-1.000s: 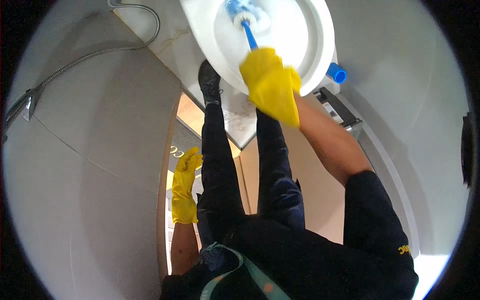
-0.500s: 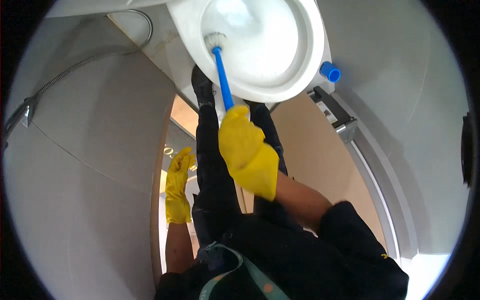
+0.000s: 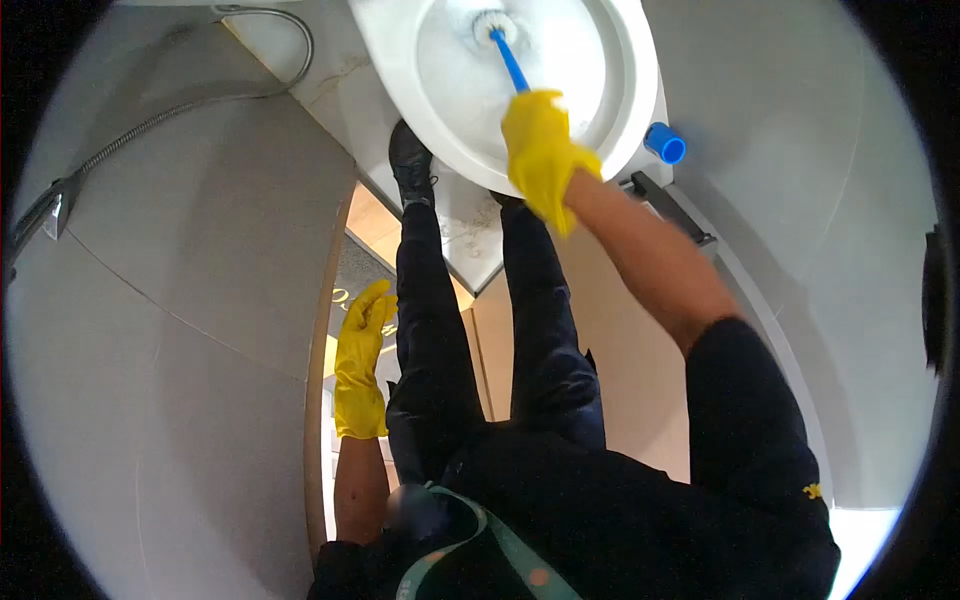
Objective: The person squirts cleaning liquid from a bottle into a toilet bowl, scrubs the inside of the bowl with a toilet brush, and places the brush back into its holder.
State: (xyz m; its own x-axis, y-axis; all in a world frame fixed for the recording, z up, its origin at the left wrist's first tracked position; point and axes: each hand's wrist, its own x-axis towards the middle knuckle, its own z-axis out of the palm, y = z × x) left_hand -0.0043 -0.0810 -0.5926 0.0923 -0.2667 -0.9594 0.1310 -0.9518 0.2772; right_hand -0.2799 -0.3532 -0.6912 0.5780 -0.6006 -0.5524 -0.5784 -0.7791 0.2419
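My right hand [image 3: 545, 150], in a yellow rubber glove, is closed round the blue handle of a toilet brush [image 3: 509, 62]. The round white bristle head rests down inside the bowl of a white toilet [image 3: 640, 90], near the water. My left hand [image 3: 364, 350], also in a yellow glove, hangs beside my left thigh. Its fingers are loosely curled and slightly apart, and nothing shows in them. A blue cup-shaped holder [image 3: 665, 144] lies at the right of the toilet with its round opening showing.
At the left wall [image 3: 180, 330] hangs a metal hose [image 3: 150, 125] with a sprayer [image 3: 45, 215]. A black and grey fixture [image 3: 675, 210] sits right of the toilet by the curved wall. My black shoe [image 3: 411, 160] stands on the floor by the bowl.
The brush head went from deep in the bowl to its near left side, then back toward the far middle. My right hand came toward me and moved forward again. My left hand stays low.
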